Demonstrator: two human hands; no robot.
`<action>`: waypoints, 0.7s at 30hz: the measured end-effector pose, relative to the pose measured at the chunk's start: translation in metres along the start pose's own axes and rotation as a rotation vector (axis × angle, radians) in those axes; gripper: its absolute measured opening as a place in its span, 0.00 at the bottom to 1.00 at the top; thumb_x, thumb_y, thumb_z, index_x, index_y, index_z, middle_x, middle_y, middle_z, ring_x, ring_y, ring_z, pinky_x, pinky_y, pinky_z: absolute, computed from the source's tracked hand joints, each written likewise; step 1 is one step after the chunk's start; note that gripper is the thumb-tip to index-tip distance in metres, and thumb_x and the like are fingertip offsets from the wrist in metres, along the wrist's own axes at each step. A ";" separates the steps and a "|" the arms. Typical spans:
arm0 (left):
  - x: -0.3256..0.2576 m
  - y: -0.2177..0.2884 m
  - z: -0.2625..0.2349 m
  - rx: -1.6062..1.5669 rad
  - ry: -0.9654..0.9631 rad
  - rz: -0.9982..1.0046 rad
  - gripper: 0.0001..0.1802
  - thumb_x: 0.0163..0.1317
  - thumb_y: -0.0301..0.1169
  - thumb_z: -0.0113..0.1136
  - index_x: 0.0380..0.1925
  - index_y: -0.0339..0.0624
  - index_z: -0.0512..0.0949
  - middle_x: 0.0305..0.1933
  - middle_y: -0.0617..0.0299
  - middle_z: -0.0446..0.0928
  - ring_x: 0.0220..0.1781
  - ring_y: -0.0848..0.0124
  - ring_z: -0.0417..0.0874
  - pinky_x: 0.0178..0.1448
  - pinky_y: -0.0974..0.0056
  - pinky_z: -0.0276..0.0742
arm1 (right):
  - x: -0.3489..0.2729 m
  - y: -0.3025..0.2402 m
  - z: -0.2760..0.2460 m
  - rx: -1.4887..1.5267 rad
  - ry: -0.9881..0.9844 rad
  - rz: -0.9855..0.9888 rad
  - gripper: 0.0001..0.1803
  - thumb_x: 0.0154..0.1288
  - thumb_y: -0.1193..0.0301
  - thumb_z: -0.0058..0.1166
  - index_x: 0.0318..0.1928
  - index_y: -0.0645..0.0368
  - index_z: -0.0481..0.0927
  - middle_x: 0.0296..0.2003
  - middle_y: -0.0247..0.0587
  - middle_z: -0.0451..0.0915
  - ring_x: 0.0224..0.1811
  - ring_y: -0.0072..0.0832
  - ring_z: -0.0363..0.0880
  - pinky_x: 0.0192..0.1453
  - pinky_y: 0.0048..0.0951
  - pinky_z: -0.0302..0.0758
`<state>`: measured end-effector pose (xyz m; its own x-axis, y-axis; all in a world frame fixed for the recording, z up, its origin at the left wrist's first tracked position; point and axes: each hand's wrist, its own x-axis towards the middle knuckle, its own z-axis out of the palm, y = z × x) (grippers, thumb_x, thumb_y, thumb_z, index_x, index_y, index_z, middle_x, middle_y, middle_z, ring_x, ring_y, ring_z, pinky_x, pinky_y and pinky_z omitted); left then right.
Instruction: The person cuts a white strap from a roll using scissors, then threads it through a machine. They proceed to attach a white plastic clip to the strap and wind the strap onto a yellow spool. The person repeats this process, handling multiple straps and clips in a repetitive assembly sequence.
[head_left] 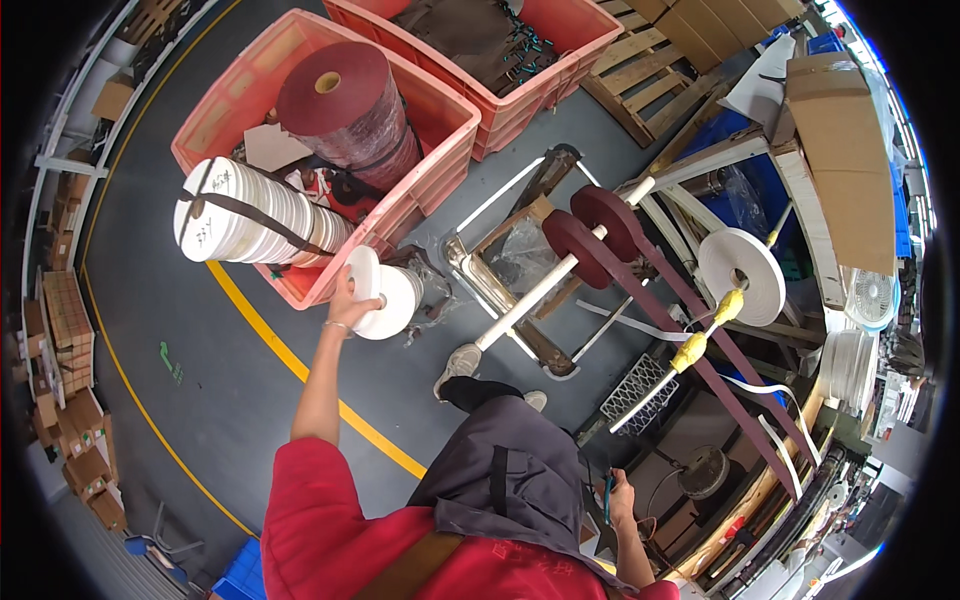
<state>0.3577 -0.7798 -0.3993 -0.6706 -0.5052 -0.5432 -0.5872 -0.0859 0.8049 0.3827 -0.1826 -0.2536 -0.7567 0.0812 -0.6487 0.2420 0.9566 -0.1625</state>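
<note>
My left hand (346,308) reaches out beside the pink crate and is closed on a white roll of strap (366,272). Its thumb lies across the face of another white roll (397,300) right beside it, near the core hole. Down at the right, my right hand (621,496) is closed around a slim tool with a blue-green handle (607,490); what kind of tool cannot be made out. Ahead of me, dark red strap rolls (578,250) sit on a white rod (530,300), and their straps run toward the bench at the right.
The pink crate (440,165) holds a strapped stack of white rolls (255,215) and a big maroon roll (350,110). Behind it stands another crate (545,85). A metal frame (480,275) is on the floor. A white roll (755,280) hangs on a thin rod at the right.
</note>
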 end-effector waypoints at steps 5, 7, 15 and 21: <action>-0.078 0.119 -0.029 -0.212 -0.263 0.134 0.54 0.31 0.24 0.65 0.62 0.42 0.48 0.48 0.55 0.68 0.52 0.66 0.69 0.57 0.61 0.64 | -0.033 -0.052 -0.026 0.070 -0.054 -0.259 0.22 0.45 0.69 0.60 0.43 0.60 0.70 0.30 0.52 0.77 0.36 0.47 0.77 0.39 0.35 0.71; -0.105 0.151 -0.023 -0.350 -0.397 0.211 0.54 0.28 0.27 0.66 0.61 0.44 0.50 0.50 0.56 0.67 0.54 0.64 0.68 0.60 0.60 0.61 | -0.052 -0.092 -0.045 0.143 -0.006 -0.386 0.22 0.45 0.70 0.61 0.42 0.61 0.70 0.25 0.49 0.75 0.29 0.42 0.77 0.35 0.32 0.72; -0.183 0.252 0.059 -0.728 -1.174 0.045 0.53 0.24 0.24 0.66 0.59 0.40 0.54 0.52 0.49 0.68 0.57 0.59 0.68 0.62 0.60 0.60 | -0.098 -0.212 -0.123 1.146 0.103 -0.371 0.21 0.47 0.81 0.59 0.43 0.60 0.68 0.26 0.31 0.73 0.26 0.13 0.69 0.30 0.17 0.68; -0.215 0.295 0.123 -0.612 -1.559 -0.160 0.50 0.28 0.31 0.69 0.57 0.36 0.58 0.51 0.50 0.68 0.54 0.60 0.70 0.60 0.61 0.60 | -0.104 -0.211 -0.182 0.952 0.649 -0.697 0.23 0.42 0.84 0.59 0.42 0.59 0.70 0.36 0.37 0.76 0.30 0.20 0.73 0.30 0.19 0.70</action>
<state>0.2725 -0.5915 -0.0742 -0.6232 0.7817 -0.0233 -0.6903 -0.5358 0.4863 0.3000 -0.3422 -0.0167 -0.9785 0.0315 0.2040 -0.1846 0.3095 -0.9328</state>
